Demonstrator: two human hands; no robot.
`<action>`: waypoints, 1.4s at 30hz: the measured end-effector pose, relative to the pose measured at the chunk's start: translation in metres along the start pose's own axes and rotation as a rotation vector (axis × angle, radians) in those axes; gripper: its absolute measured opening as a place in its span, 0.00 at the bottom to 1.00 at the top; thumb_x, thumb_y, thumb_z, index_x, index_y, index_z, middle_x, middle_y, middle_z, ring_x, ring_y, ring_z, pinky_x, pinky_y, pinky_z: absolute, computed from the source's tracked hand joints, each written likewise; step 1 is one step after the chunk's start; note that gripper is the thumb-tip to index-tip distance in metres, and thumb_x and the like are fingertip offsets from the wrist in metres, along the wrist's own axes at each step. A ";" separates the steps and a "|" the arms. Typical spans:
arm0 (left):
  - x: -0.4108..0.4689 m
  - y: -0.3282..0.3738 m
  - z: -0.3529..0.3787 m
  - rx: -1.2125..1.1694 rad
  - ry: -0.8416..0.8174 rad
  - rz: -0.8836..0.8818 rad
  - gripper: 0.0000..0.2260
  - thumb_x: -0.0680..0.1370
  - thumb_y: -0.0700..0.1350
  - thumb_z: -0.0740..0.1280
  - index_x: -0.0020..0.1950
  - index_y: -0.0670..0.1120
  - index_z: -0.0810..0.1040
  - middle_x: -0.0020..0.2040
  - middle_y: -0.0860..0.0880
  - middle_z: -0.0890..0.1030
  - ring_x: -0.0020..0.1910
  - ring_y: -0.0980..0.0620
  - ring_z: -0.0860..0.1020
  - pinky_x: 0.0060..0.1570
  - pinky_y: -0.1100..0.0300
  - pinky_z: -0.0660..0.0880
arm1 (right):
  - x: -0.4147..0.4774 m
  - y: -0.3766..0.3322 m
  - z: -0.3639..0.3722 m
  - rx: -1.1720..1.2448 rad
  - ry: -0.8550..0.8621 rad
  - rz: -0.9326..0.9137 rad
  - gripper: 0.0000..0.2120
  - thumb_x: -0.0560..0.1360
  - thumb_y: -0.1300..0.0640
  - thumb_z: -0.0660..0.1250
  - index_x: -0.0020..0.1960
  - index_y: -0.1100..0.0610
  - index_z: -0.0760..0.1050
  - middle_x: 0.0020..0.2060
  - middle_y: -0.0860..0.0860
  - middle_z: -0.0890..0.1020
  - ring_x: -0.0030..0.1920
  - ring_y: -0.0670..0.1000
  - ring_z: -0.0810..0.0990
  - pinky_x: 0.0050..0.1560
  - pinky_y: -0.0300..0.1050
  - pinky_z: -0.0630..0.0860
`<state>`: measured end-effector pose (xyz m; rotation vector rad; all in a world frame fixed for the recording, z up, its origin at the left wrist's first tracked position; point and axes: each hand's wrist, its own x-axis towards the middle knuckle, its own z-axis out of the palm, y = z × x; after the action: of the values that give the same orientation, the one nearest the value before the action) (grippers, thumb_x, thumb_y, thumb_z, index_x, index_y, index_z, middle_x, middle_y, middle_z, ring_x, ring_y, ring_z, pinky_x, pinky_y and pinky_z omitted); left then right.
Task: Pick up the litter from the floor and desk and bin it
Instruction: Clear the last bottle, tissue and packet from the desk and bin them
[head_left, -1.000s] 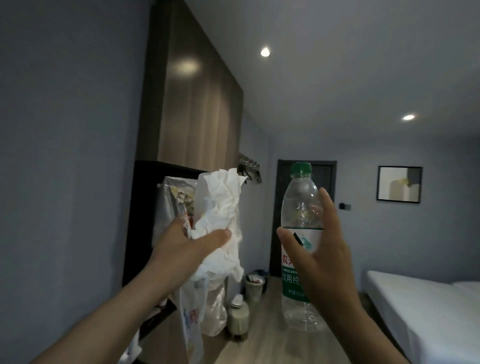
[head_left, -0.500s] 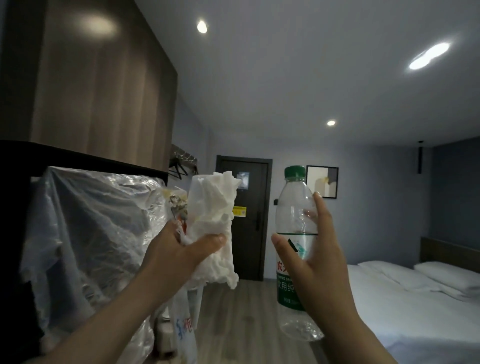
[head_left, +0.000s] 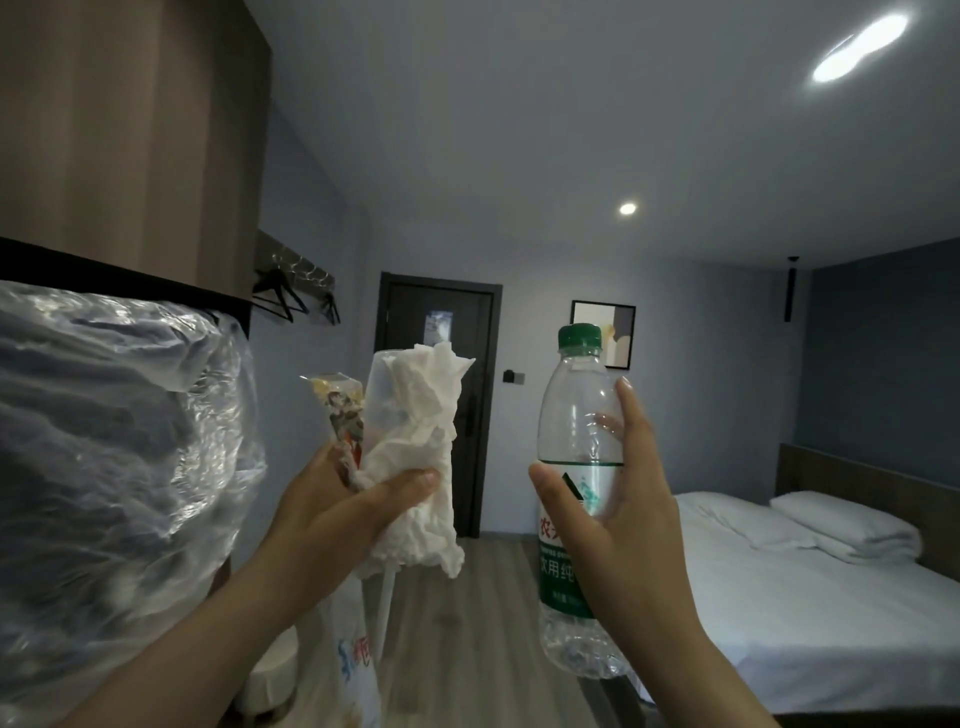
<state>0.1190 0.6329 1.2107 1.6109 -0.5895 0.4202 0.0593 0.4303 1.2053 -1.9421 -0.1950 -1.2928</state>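
- Head view, left hand (head_left: 332, 514): raised at chest height, thumb clamped across a mixed bundle of litter, fingers curled behind it.
- Bundle contents: crumpled white tissue (head_left: 421, 431) at the front, apparently wrapped round a translucent cup; a printed wrapper (head_left: 340, 415) just beside it on the left; a thin plastic bag (head_left: 353, 670) dangling below the wrist.
- Right hand (head_left: 623, 530): wrapped round a clear water bottle (head_left: 576, 415), thumb on the label, fingertips visible through the far wall. The bottle is upright, green cap on, and looks empty.
- Surroundings: clear plastic sheeting (head_left: 104, 441) bulges close on the left; wood-look floor (head_left: 467, 639) ahead; dark door (head_left: 467, 338) at the far end; bed (head_left: 779, 613) on the right.
- Bin: not in view, so all carried litter is in the air, not yet disposed of.
- Risk, left: several loose pieces share one pinch, so the wrapper or tissue may slide out if the thumb eases.
- Risk, bag: the hanging tail may snag on the sheeting nearby.
- Risk, right: the smooth, light bottle could slip or buckle under a tighter squeeze.
- Risk, both: no free hand remains to catch a drop or lift a lid.
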 end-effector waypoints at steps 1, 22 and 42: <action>0.012 -0.010 0.012 -0.017 -0.005 -0.008 0.10 0.70 0.45 0.74 0.50 0.52 0.80 0.42 0.55 0.85 0.39 0.59 0.83 0.30 0.71 0.75 | 0.008 0.017 0.005 0.002 0.002 0.003 0.42 0.70 0.42 0.69 0.75 0.36 0.48 0.63 0.33 0.64 0.54 0.26 0.67 0.43 0.19 0.61; 0.263 -0.238 0.143 -0.107 0.160 -0.245 0.17 0.65 0.45 0.78 0.50 0.54 0.77 0.41 0.59 0.84 0.37 0.58 0.83 0.28 0.70 0.75 | 0.176 0.324 0.165 0.057 -0.144 0.012 0.41 0.72 0.44 0.70 0.76 0.37 0.48 0.71 0.42 0.66 0.65 0.35 0.64 0.55 0.23 0.57; 0.544 -0.506 0.144 0.050 0.177 -0.386 0.24 0.60 0.56 0.75 0.54 0.56 0.77 0.44 0.57 0.84 0.40 0.58 0.84 0.37 0.61 0.77 | 0.336 0.576 0.438 0.167 -0.239 0.088 0.42 0.71 0.49 0.73 0.76 0.38 0.51 0.59 0.25 0.61 0.55 0.17 0.61 0.44 0.11 0.58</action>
<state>0.8461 0.4506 1.1066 1.6692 -0.1286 0.2862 0.8274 0.2366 1.1097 -1.9349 -0.3223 -0.9550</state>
